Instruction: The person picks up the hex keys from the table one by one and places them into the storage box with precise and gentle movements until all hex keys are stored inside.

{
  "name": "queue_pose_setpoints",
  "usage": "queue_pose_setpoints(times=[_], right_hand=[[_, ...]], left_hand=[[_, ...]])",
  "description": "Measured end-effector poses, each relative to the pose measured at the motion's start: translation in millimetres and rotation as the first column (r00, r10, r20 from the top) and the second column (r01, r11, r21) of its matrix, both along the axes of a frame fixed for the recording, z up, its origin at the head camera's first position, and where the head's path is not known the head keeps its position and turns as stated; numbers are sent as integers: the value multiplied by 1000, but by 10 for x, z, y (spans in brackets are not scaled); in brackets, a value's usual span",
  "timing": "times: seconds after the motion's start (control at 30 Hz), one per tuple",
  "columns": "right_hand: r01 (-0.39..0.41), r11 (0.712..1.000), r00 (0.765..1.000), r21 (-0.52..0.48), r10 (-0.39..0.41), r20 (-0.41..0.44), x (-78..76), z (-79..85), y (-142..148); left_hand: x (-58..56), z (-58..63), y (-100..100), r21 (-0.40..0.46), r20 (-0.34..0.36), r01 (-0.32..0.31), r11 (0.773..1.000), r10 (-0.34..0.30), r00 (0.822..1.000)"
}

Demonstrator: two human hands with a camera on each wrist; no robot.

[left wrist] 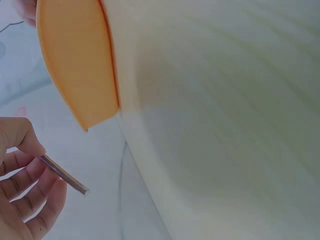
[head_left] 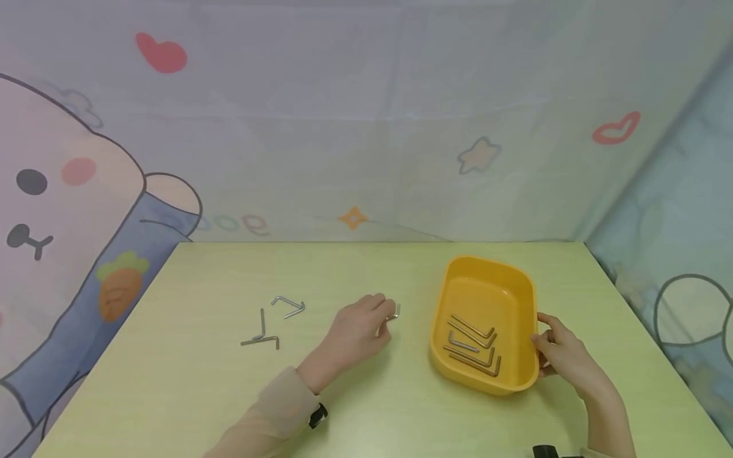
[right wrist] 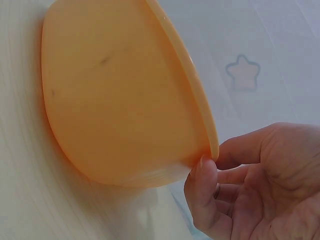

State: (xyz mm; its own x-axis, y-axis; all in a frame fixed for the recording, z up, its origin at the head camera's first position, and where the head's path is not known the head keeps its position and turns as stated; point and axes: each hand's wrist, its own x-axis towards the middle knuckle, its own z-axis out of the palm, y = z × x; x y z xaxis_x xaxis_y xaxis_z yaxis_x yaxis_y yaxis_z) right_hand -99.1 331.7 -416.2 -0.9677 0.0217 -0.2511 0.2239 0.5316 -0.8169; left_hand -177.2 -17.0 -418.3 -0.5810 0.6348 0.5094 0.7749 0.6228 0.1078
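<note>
My left hand (head_left: 357, 324) pinches a small hex key (left wrist: 65, 174) between thumb and fingers, left of the yellow bin. In the head view only the key's short bent end pokes out past the fingertips. On the right, my right hand (head_left: 567, 356) grips the right rim of the yellow bin (head_left: 487, 286), thumb on one side and fingers on the other, as the right wrist view also shows. Inside the bin, several L-shaped hex keys (head_left: 472, 360) lie toward its near end, mostly long ones with one shorter silver key among them.
On the table (head_left: 355, 273), left of my left hand, several more hex keys lie in two loose groups: silver keys (head_left: 294, 313) farther back, and crossed keys (head_left: 263, 321) nearer me. A patterned cloth (head_left: 321, 140) hangs behind the table's back edge.
</note>
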Motion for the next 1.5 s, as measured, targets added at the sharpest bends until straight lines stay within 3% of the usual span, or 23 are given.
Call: queue_pose_setpoints(times=[0.3,0.57,0.77,1.23,1.5], right_hand=[[3,1000,1000,12,-3,6,0,-13,3],[10,1000,1000,30,-10,18,-7,-1,3],[12,999,1000,30,-13,17,-10,8,-2],[7,999,1000,40,-8,9,-7,11,6],[10,999,1000,39,-10,10,-11,-13,2]], left_hand=[[-14,142,266,-80,69,38,996,-33,997],[-22,277,464,-139,26,99,985,-96,995],[-92,382,587,-186,8,135,973,-136,991],[-288,518,925,-319,68,224,921,-213,975],[-344,555,1141,-457,146,248,854,-203,968]])
